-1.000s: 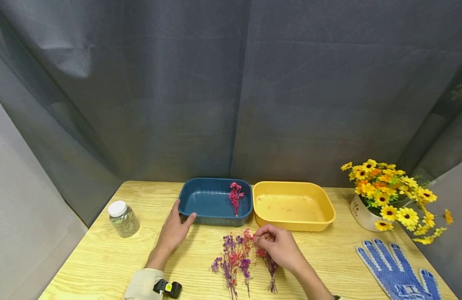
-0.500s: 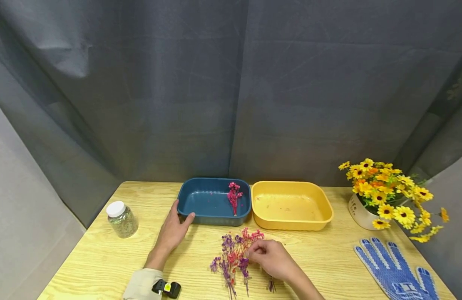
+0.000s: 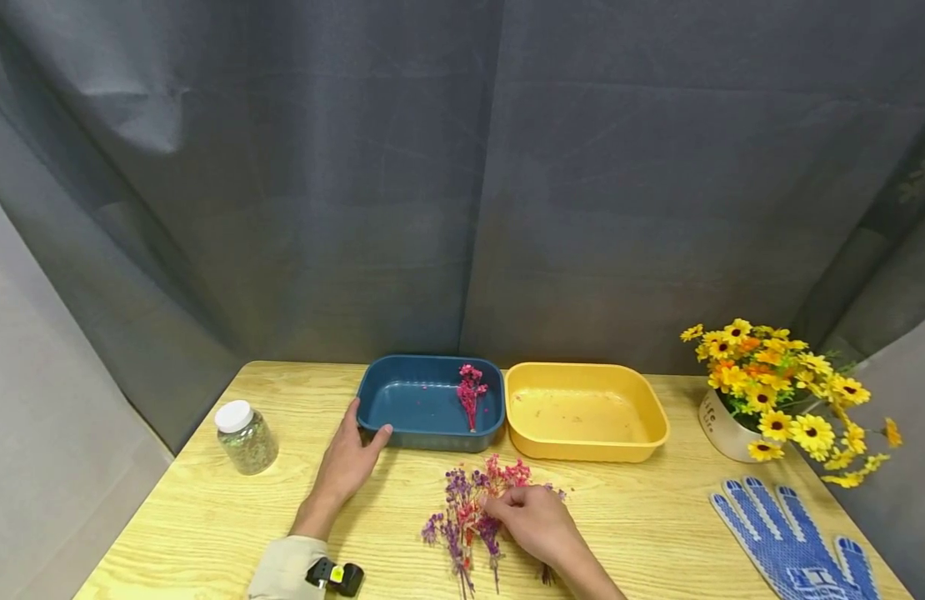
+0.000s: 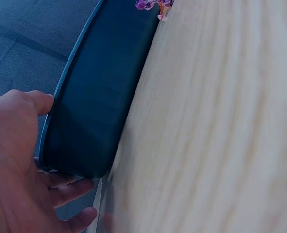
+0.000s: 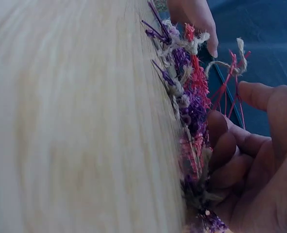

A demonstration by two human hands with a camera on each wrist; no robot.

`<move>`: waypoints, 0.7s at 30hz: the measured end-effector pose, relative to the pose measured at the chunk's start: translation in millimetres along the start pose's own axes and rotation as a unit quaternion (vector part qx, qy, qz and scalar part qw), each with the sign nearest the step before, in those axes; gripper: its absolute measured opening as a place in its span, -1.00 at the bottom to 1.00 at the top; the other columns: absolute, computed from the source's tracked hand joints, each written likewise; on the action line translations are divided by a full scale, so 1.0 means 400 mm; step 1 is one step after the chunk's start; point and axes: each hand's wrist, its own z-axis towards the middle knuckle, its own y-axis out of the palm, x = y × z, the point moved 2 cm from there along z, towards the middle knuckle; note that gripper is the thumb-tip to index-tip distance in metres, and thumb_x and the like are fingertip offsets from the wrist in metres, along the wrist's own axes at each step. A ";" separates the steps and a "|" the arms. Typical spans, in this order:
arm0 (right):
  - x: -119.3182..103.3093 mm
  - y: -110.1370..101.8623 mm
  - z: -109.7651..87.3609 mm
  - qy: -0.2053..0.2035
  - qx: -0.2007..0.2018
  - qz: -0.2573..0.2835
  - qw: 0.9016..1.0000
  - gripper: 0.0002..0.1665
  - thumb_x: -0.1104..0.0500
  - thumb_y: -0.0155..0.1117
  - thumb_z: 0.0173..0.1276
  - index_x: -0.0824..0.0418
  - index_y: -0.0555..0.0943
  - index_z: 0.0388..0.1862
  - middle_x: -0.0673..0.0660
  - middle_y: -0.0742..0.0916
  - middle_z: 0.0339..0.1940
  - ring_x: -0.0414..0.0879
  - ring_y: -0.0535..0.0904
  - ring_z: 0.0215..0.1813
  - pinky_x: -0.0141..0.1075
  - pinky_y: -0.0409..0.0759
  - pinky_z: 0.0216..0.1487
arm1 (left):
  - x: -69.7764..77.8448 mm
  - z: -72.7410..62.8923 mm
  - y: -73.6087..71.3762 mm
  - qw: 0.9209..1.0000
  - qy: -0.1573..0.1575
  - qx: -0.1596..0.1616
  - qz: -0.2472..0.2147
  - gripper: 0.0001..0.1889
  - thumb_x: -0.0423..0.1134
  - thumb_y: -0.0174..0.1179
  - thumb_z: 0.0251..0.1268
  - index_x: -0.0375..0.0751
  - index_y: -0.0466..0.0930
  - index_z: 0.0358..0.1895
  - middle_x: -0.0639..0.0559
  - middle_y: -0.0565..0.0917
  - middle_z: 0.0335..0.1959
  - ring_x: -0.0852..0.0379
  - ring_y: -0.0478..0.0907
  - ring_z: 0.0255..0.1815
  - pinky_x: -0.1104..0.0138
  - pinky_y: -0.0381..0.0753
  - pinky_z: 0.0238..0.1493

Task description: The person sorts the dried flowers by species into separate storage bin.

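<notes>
My left hand holds the left front corner of a blue tray, thumb at the rim and fingers round the end wall. A pink dried flower sprig lies inside the tray, at its right. My right hand is low over a group of dried flowers, pinching the thin pink stems of a sprig with twine around them. Purple dried flowers and other pink sprigs lie under and beside the fingers, several with twine-tied stems. My palm hides part of a purple bunch on the right.
A yellow tray stands against the blue one, with small bits on its floor. A white-lidded jar is at the left. To the right are a pot of yellow flowers and a blue patterned glove. A grey curtain hangs behind.
My right hand has moved left and slightly down across the dried flowers, its fingertips now among the middle sprigs. My left hand has stayed at the blue tray's corner.
</notes>
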 end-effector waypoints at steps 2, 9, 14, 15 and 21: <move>-0.001 0.003 0.002 0.004 0.003 0.001 1.000 -0.55 -0.30 0.26 0.23 0.00 0.68 -0.58 -0.10 0.62 -0.63 -0.17 0.42 -0.56 -0.34 0.32 -0.46 | 0.000 0.000 0.001 1.000 0.000 0.000 0.000 -0.10 0.21 0.03 0.38 -0.11 -0.22 0.57 -0.25 0.05 0.55 -0.25 0.09 0.52 -0.14 0.15 0.43; 0.003 0.005 0.007 0.000 0.004 0.016 1.000 -0.80 -0.08 0.35 0.17 0.00 0.72 -0.49 -0.10 0.69 -0.50 -0.19 0.47 -0.47 -0.32 0.38 -0.38 | 0.000 0.001 0.002 1.000 0.002 0.001 0.003 -0.09 0.25 0.01 0.37 -0.12 -0.21 0.57 -0.25 0.04 0.56 -0.26 0.08 0.52 -0.14 0.15 0.43; 0.007 0.001 0.007 0.009 -0.001 0.060 0.998 -0.85 0.04 0.33 0.18 0.07 0.72 -0.48 -0.05 0.69 -0.51 -0.16 0.48 -0.46 -0.31 0.39 -0.38 | -0.002 0.000 0.002 1.000 -0.002 0.001 0.003 -0.07 0.29 0.00 0.35 -0.08 -0.21 0.57 -0.24 0.04 0.56 -0.26 0.09 0.52 -0.14 0.16 0.43; 0.007 -0.001 0.006 0.011 -0.002 0.067 0.998 -0.85 0.06 0.32 0.18 0.10 0.71 -0.48 -0.05 0.69 -0.50 -0.16 0.48 -0.44 -0.32 0.39 -0.37 | -0.002 -0.001 0.002 1.000 -0.004 0.001 0.004 -0.07 0.31 -0.01 0.34 -0.08 -0.21 0.57 -0.24 0.04 0.56 -0.26 0.09 0.52 -0.14 0.16 0.42; 0.005 -0.018 0.004 0.003 -0.016 0.128 0.992 -0.87 0.15 0.30 0.16 0.21 0.66 -0.45 0.06 0.68 -0.52 -0.12 0.48 -0.44 -0.31 0.41 -0.37 | -0.002 -0.001 0.001 1.000 -0.008 0.002 0.002 -0.07 0.31 0.00 0.33 -0.06 -0.20 0.57 -0.22 0.04 0.56 -0.25 0.08 0.53 -0.14 0.17 0.43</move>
